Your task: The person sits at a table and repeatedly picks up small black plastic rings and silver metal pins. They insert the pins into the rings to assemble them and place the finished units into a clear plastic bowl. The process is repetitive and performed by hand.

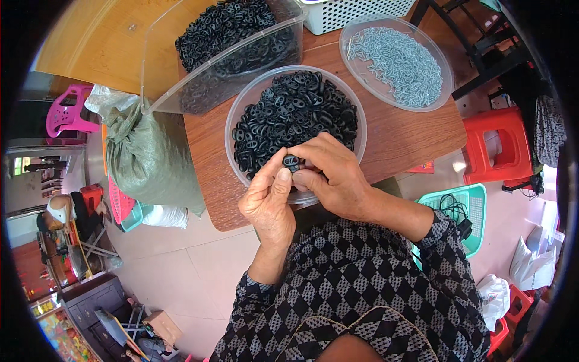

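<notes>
A small black two-hole plastic piece, like a cord lock (291, 161), is pinched between both hands over the near rim of a round clear tub (229, 136). My left hand (269, 208) grips it from the left with thumb and forefinger. My right hand (339, 181) closes on it from the right, its thumb below and fingers curled above; the fingers hide part of it. Many similar black pieces (295, 108) fill the tub just beyond my hands.
A large clear bin (223, 63) of black pieces stands behind left. At the back right of the wooden table (401, 142) lies a shallow round tray (447, 87) of small silvery pieces. A woven sack (154, 160) stands left, a red stool (497, 145) right.
</notes>
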Tool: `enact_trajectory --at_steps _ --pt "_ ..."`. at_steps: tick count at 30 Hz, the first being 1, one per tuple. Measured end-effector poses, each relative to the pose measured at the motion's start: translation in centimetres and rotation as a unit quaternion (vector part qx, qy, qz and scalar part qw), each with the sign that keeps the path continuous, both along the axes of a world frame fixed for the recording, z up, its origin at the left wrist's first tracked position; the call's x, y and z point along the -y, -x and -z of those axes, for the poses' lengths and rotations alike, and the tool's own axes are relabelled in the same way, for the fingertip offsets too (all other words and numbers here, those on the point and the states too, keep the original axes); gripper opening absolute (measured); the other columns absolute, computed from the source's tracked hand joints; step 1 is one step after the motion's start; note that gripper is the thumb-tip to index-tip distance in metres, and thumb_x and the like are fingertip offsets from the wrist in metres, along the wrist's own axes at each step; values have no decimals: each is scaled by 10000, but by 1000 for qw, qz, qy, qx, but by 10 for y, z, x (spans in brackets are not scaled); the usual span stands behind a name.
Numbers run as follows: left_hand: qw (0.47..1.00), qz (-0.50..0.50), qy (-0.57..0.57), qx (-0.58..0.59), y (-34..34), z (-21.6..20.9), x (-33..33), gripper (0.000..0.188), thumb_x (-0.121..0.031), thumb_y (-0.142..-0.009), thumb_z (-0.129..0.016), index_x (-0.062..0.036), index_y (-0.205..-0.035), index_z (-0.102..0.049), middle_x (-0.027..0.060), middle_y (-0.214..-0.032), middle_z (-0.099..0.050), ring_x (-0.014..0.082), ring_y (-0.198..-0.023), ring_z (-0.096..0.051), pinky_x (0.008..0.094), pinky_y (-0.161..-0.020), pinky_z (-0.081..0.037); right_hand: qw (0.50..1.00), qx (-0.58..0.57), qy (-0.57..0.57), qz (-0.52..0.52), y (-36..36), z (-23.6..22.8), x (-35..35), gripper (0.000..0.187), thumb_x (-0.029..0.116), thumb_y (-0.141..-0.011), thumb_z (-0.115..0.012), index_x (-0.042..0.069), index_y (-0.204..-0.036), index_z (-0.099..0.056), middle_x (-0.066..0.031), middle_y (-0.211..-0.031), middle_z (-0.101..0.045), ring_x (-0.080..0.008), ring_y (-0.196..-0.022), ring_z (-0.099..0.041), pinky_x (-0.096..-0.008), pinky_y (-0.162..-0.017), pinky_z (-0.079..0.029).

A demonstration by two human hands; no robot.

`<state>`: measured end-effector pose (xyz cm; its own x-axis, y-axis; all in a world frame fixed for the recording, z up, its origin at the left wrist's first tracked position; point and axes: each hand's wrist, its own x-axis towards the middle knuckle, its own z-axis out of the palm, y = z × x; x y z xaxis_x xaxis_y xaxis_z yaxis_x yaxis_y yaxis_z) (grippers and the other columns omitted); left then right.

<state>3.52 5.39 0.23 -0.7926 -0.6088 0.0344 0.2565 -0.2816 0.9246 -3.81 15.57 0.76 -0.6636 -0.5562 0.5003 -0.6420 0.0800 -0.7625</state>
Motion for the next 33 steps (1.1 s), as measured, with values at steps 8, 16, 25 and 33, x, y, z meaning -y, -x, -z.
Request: enact_trajectory --at_steps 8,16,25,33 --pt "999 44 7 -24 -2 0 3 266 12 -859 -564 73 -1118 -571 87 -924 -629 100 -721 -561 213 -657 -484 999 -48 6 11 1 2 1 276 26 -703 -608 -48 -963 -552 -104 -727 -515 -261 -681 -461 -366 -620 -398" --pt "996 16 83 16 -1 -1 4 284 -10 -841 -596 84 -1108 -573 91 -912 -629 89 -694 -552 201 -628 -471 999 -42 -10 4 -1 -1 0 315 20 -689 -625 -60 -982 -545 -129 -791 -524 -277 -716 -466 -373 -630 -401" --pt "997 31 65 -21 -2 0 5 270 -10 -871 -561 68 -1129 -550 51 -832 -604 69 -684 -537 185 -619 -465 1000 -22 5 0 -2 0 0 309 28 -697 -634 -62 -979 -547 -138 -807 -536 -292 -729 -474 -382 -639 -404" --pt "998 -11 62 -12 -6 1 -3 275 -1 -846 -583 82 -1108 -569 102 -985 -628 77 -779 -557 202 -713 -479 1000 -22 2 2 -4 -2 1 286 26 -715 -625 -53 -980 -550 -124 -793 -536 -276 -717 -469 -374 -626 -397"
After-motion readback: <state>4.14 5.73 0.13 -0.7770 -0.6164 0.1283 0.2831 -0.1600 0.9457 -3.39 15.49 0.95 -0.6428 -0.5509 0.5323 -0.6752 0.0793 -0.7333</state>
